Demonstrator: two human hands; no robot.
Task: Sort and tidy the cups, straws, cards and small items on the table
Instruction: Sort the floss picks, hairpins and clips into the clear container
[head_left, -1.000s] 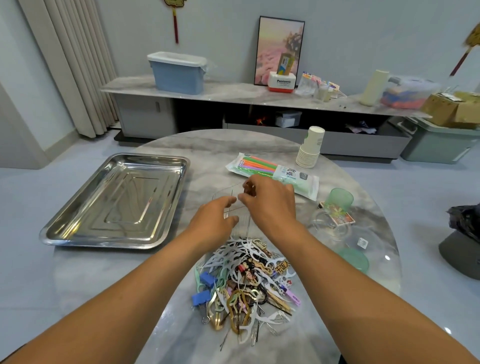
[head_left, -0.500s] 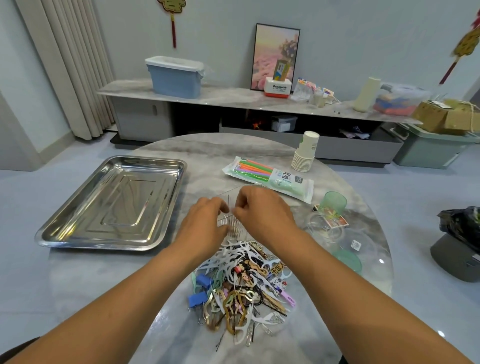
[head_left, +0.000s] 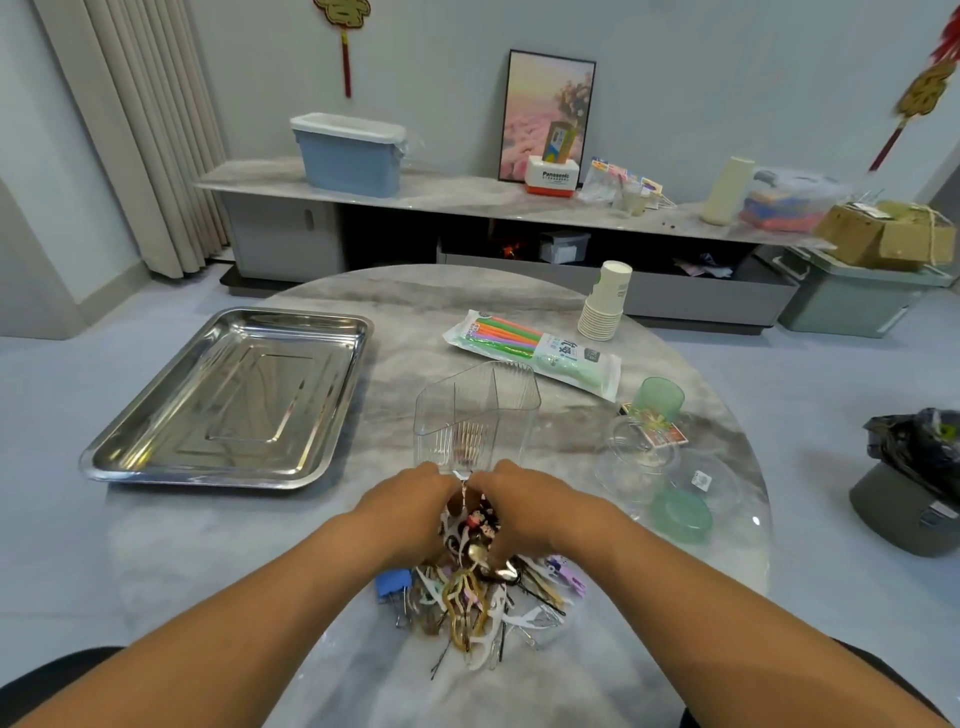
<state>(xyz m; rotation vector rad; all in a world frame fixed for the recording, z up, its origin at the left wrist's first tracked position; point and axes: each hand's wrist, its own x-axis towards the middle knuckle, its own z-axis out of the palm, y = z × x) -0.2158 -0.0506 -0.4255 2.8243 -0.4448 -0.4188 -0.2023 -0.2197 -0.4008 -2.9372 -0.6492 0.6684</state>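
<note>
my left hand (head_left: 410, 506) and my right hand (head_left: 524, 506) sit together on the near side of the clear plastic holder (head_left: 475, 415), fingers curled down into the top of the pile of small items (head_left: 467, 587), grasping a bunch of them between both hands. the holder is a ribbed, see-through tub with rounded corners and inner dividers, standing upright on the round marbled table (head_left: 519, 296), and a few thin pins show inside it. the pile lies just behind the holder from its far side, nearest me: white floss picks, wavy tan and black hair pins, a blue binder clip (head_left: 393, 583), a lilac peg. left of the holder is a shiny rectangular steel tray (head_left: 156, 457). beyond the holder to the right lies a flat plastic pack of coloured straws (head_left: 535, 351), and past that a leaning stack of paper cups (head_left: 605, 301). right of the holder stand a frosted green cup (head_left: 661, 399) with a small card beside it, clear cups (head_left: 641, 449), and a round green lid (head_left: 680, 514).
</note>
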